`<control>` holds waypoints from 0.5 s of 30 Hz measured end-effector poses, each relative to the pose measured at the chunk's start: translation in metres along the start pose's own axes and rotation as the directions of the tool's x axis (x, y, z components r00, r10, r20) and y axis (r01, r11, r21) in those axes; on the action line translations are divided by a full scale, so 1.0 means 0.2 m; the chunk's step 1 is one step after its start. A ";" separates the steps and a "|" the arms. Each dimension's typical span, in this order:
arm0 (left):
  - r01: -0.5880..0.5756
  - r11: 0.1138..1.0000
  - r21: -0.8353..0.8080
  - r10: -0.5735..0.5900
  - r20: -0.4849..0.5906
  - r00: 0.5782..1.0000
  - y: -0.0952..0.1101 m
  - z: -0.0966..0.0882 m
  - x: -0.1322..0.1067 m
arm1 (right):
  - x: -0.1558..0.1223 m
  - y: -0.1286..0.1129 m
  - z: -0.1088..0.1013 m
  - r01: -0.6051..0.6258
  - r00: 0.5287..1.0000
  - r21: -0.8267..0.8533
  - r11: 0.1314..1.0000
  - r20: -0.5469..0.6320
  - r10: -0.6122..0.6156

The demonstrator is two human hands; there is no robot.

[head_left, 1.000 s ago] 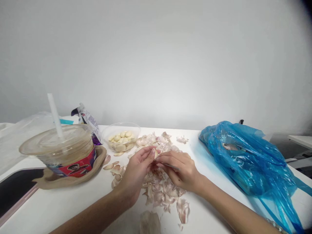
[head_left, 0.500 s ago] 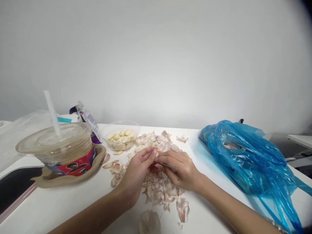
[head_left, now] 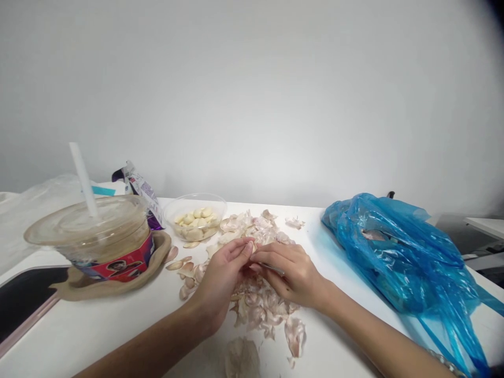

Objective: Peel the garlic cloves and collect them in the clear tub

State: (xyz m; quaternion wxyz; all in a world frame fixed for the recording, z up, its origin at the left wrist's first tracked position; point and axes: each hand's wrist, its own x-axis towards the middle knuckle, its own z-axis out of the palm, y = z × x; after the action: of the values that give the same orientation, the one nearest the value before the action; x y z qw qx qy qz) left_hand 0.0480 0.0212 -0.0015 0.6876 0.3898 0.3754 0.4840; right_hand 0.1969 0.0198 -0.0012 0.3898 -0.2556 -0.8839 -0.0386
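Note:
My left hand [head_left: 224, 273] is closed in a pinch on a garlic clove [head_left: 254, 246], which shows only as a small pale bit between the fingertips. Facing it, my right hand [head_left: 289, 270] has its fingers curled against the same clove. A thin, metal-looking strip [head_left: 275, 270] juts from under the right fingers; most of it is hidden. Beneath both hands spreads a heap of garlic skins [head_left: 262, 310]. Several unpeeled garlic cloves [head_left: 187, 273] lie left of my left hand. Behind them, a clear plastic bowl [head_left: 218, 210] contains peeled garlic cloves [head_left: 197, 218].
On the left stand a lidded drink cup [head_left: 118, 252] with a straw, a brown cardboard holder [head_left: 161, 254] and a dark-screened device [head_left: 27, 294]. A purple-and-white wrapper [head_left: 144, 191] leans behind. At right lies a blue plastic bag [head_left: 405, 257]. A grey wall [head_left: 275, 94] backs the white table.
The view has shifted very slightly, most visibly at the cup. Both hands keep nearly the same position, fingertips together at the clove.

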 end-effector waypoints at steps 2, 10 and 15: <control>-0.012 1.000 0.001 0.012 -0.004 1.000 0.01 0.01 0.00 | 0.00 0.00 0.00 0.006 1.000 -0.006 1.000 -0.013 -0.006; -0.037 0.999 0.003 0.038 -0.028 0.999 0.01 0.01 0.00 | 0.00 0.00 0.00 0.028 0.997 0.009 1.000 -0.067 -0.027; -0.076 0.996 0.038 0.075 0.014 0.997 0.02 0.01 0.01 | 0.00 0.00 -0.01 0.028 0.994 -0.005 1.000 -0.106 -0.028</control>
State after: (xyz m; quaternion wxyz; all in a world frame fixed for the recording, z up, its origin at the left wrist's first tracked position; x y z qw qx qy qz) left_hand 0.0483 0.0235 0.0021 0.6635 0.4200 0.3653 0.4999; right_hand 0.1988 0.0198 -0.0007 0.4354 -0.2412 -0.8653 -0.0592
